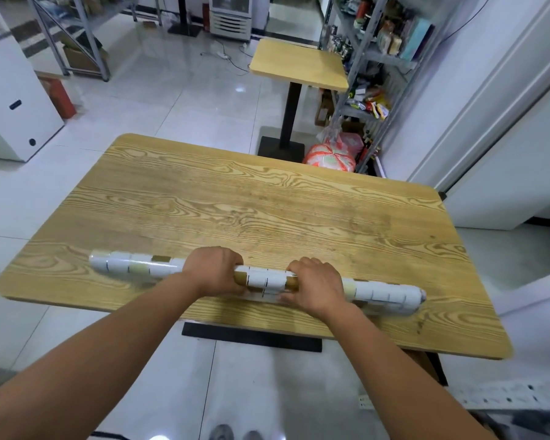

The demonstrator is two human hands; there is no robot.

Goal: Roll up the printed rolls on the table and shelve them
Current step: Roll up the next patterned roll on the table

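A long printed roll (258, 282), white with gold and pale squares, lay across the near part of a wood-grain desk (235, 201), running from the left of the frame down toward the lower right, close to the desk's front edge. It was fully wound into a tube, with both ends resting on the wood. Both hands were on its middle stretch, set a little apart with a short piece of roll showing between them. The left hand (215, 271) was curled over the top of the roll, its fingers wrapped down the far side and closed around it. The right hand (315, 289) gripped it the same way, just to the right of centre, knuckles up and fingers bent over the tube. Both bare forearms reached in from the bottom of the frame. The rest of the desk top was bare wood. Beyond it, in the upper middle of the frame, stood a smaller table (299, 63) on a black post, and at the upper right a metal shelf rack (378, 49) held packets and boxes. A red-and-white bag (331, 157) sat on the tiled floor by the foot of the rack.
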